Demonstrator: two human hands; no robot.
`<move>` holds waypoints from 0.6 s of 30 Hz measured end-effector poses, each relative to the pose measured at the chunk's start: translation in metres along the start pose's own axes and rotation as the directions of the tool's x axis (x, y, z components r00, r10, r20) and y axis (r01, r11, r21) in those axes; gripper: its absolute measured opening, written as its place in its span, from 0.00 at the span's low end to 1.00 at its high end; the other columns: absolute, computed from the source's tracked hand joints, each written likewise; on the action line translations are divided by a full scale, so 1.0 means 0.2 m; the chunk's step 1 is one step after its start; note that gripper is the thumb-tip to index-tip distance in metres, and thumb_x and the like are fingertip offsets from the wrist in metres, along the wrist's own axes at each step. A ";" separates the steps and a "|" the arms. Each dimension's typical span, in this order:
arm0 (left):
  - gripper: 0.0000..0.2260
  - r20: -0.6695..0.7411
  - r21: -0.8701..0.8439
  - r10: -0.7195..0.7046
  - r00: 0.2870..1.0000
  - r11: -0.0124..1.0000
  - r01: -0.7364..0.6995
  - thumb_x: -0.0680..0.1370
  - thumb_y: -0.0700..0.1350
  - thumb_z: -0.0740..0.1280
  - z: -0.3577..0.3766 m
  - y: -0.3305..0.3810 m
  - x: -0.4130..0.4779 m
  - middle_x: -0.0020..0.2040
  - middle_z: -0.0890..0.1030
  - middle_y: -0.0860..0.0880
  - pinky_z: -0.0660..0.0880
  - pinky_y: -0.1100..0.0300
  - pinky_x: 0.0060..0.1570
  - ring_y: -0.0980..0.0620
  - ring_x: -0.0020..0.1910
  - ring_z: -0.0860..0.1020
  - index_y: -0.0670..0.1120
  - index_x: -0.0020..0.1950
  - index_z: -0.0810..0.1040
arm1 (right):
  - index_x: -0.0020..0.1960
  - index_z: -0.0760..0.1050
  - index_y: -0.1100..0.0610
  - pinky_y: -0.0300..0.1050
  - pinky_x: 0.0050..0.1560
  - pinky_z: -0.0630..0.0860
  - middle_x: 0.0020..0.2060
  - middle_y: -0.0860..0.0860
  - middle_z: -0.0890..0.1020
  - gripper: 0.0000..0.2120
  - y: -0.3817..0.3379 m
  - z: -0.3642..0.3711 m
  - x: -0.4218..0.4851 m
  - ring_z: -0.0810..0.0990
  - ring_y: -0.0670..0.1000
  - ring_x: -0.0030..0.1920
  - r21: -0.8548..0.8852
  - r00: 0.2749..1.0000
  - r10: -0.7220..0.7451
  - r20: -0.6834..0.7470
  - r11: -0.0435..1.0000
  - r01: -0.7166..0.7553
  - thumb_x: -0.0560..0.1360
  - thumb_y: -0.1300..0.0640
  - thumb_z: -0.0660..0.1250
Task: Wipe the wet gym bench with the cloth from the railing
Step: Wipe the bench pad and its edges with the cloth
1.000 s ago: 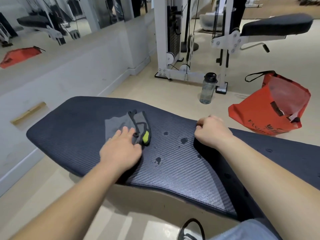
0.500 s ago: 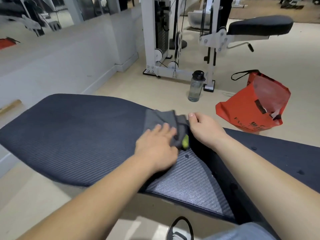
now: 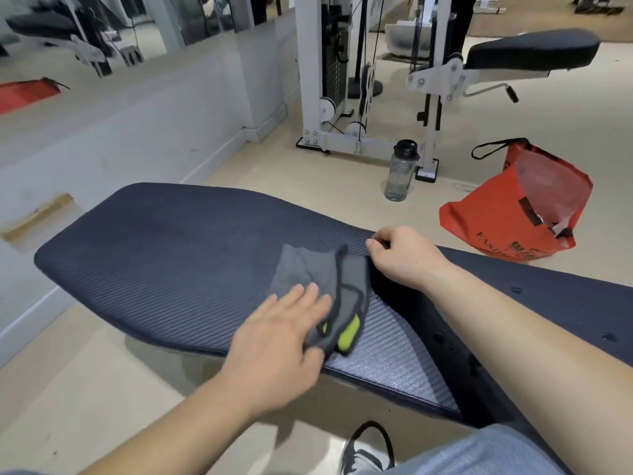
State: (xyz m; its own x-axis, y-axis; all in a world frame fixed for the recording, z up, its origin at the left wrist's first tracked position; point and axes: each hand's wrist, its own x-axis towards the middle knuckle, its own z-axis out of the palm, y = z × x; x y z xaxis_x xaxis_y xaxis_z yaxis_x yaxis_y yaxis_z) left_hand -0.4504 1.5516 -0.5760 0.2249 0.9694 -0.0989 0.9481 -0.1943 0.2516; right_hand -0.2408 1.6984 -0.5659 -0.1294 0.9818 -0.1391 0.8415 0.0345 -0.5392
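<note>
Cloth [image 3: 320, 296], gray w/ a yellow bit, lies on the dark bench surface [image 3: 164, 265]. Left hand [image 3: 279, 341] is flat & open on it. Right hand [image 3: 402, 257] curls, pinching the surface edge next to the cloth.

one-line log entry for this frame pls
phase: wiping | left hand: flat, pressing cloth on bench | right hand: gripping bench far edge, bracing | droplets: a few on right pad
</note>
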 end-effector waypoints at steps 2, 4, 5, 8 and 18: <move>0.34 0.058 0.000 0.044 0.997 0.999 -0.044 0.73 0.52 0.53 -0.04 -0.11 -0.03 0.81 0.52 0.63 0.47 0.58 0.80 0.65 0.80 0.49 0.61 0.81 0.56 | 0.58 0.83 0.52 0.54 0.59 0.80 0.52 0.53 0.86 0.15 -0.02 0.01 0.00 0.82 0.58 0.56 -0.010 1.000 -0.016 0.013 1.000 0.016 0.81 0.46 0.62; 0.32 0.045 0.013 -0.057 0.997 0.998 0.057 0.75 0.49 0.56 -0.09 -0.24 0.03 0.81 0.53 0.63 0.50 0.58 0.80 0.64 0.80 0.50 0.61 0.81 0.57 | 0.59 0.83 0.52 0.55 0.60 0.80 0.53 0.52 0.86 0.15 -0.04 0.00 -0.02 0.82 0.57 0.57 -0.027 1.000 -0.019 0.024 0.999 0.020 0.81 0.46 0.62; 0.31 0.024 0.019 -0.151 0.988 0.988 0.150 0.77 0.49 0.57 -0.12 -0.27 0.07 0.82 0.53 0.62 0.52 0.57 0.79 0.63 0.80 0.51 0.61 0.81 0.57 | 0.59 0.83 0.52 0.55 0.60 0.80 0.53 0.52 0.86 0.16 -0.04 0.00 -0.02 0.82 0.57 0.57 -0.034 0.999 -0.019 0.028 0.999 0.020 0.81 0.45 0.62; 0.29 -0.016 0.018 -0.326 0.945 0.945 0.326 0.80 0.50 0.56 -0.15 -0.21 0.13 0.83 0.52 0.56 0.56 0.53 0.78 0.57 0.81 0.51 0.57 0.82 0.54 | 0.58 0.83 0.51 0.55 0.59 0.80 0.51 0.51 0.86 0.15 -0.03 -0.02 -0.04 0.82 0.56 0.56 -0.045 0.999 -0.022 0.043 0.999 0.024 0.81 0.45 0.62; 0.31 0.201 0.166 -0.106 0.974 0.983 0.073 0.80 0.48 0.57 -0.18 -0.09 0.00 0.83 0.48 0.60 0.54 0.56 0.79 0.61 0.81 0.49 0.59 0.82 0.49 | 0.67 0.80 0.53 0.54 0.63 0.79 0.60 0.52 0.85 0.20 -0.09 -0.02 -0.10 0.81 0.57 0.62 -0.098 0.995 -0.080 0.056 0.992 0.085 0.81 0.45 0.62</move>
State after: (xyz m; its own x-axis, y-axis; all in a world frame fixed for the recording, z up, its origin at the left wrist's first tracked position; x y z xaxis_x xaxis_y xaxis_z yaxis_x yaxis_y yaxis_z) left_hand -0.4761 1.5600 -0.5464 0.1636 0.9344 -0.3165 0.9861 -0.1455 0.0802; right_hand -0.2509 1.6782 -0.5508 -0.2252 0.9639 -0.1422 0.8748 0.1358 -0.4650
